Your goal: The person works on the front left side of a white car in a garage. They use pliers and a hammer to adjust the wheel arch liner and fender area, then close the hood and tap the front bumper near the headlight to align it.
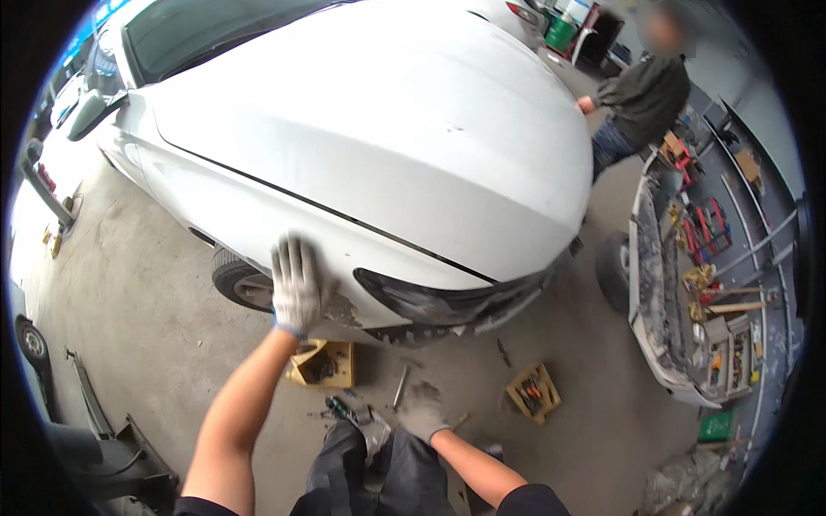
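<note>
The left hand [297, 288], in a white work glove, lies flat against the white car's front fender [258, 211], fingers spread wide and pointing up, palm pressed to the panel just above the front wheel [239, 279]. Its grip is wide and holds nothing; it only touches the sheet metal. Just right of the palm, on the fender's lower edge, is a patch of bare or sanded paint [344, 310], and beyond that the dark empty headlight opening [422, 301]; the bumper is off the car's nose.

The right hand [422, 411], in a grey glove, hangs low by the person's knee, above the concrete floor [146, 318]. It looks loosely curled, but I cannot tell whether it holds anything. The fender lies up and to the left of it, so the left hand is by far the nearer one; the panel's long axis runs from upper left to lower right, along the black seam under the hood [379, 120].

On the floor under the nose sit a yellow tray [323, 363] of parts, a second yellow tray [533, 393] with tools to the right, and a loose metal rod [401, 387] between them. The removed bumper [654, 284] lies at right, near a tool cart [714, 232]. Another person [641, 99] stands past the hood.
</note>
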Demonstrator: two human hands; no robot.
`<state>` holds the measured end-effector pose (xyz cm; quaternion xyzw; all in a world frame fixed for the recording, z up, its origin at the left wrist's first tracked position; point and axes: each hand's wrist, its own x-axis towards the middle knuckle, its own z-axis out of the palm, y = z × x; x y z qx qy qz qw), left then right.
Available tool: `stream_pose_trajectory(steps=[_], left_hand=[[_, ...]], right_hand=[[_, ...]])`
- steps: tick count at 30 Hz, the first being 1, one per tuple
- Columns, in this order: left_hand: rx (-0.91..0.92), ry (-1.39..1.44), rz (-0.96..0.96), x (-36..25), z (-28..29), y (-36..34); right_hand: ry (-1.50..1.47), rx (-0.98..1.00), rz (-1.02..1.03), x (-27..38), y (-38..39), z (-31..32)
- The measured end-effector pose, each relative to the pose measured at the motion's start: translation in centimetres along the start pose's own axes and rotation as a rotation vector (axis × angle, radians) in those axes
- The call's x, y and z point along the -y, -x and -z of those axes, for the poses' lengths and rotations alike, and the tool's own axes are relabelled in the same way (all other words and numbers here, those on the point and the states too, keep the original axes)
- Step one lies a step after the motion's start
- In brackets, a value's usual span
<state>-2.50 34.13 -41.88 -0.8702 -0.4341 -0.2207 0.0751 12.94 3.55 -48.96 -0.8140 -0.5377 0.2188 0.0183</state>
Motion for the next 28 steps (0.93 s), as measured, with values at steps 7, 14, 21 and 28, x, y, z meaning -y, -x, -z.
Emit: stream_pose_trajectory(steps=[7,14,21,28], left_hand=[[1.413,0.222,0.443,5.2,12.4,36.1],[1.958,-0.174,0.136,19.7,18.5,52.7],[0.725,0.658,1.041,5.9,10.8,23.4],[0.644,0.558,0.716,-20.4,12.5,7.5]], right_hand=[[-0.193,0.407,-1.076,-17.8,32.3,3.9],[0.327,1.013,-0.526,-24.0,49.6,0.0],[-0.161,0.139,-0.734,-32.1,29.8,-4.0],[-0.671,0.019,-0.566,-42.8,3.6,13.5]])
